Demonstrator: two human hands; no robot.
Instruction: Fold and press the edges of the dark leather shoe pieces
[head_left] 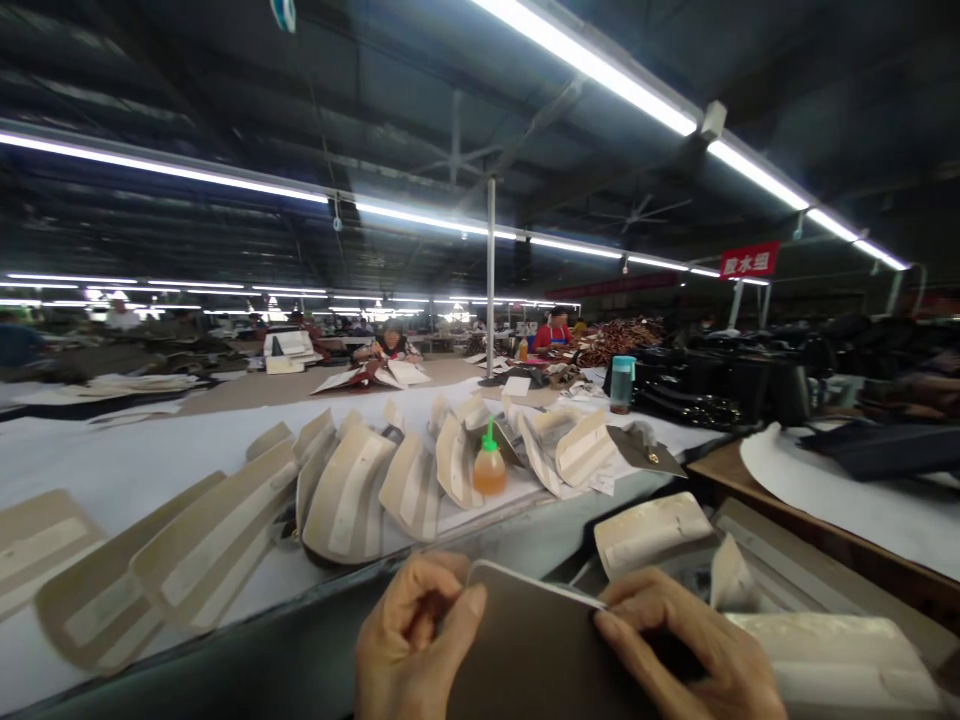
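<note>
- Dark brown flat panel w/ a pale edge (pixel 540 650): front & centre, held up btwn the hands, nr side of the tabletop; lower part out of frame.
- L hand (pixel 420 640): thumb + fingers pinching panel's top L corner. R hand (pixel 697 640): pinching far end of same pale edge; fingertips partly hidden.
- To do it well (my judgement): even pressure both sides, thumbs flat on the dark face, edge held straight btwn pinches; pulling harder on one side could skew or crease it.
- Ahead, on the white-covered tabletop (pixel 187 440): row of curved beige pcs w/ paler strips (pixel 349 495), some overlapping.
- Among them, upright: squeeze bottle of amber liquid w/ green nozzle (pixel 490 472). Tight spot; a careless reach could tip it, I'd guess.
- R side: loose beige pcs (pixel 652 530), nearest just beside R hand; likely the main thing crowding that elbow/wrist.
- Farther back: clear bottle w/ teal lid (pixel 622 388), glossy black pile (pixel 697 385), slim metal post (pixel 491 275), co-worker (pixel 390 345) across. None blocks the hands.
</note>
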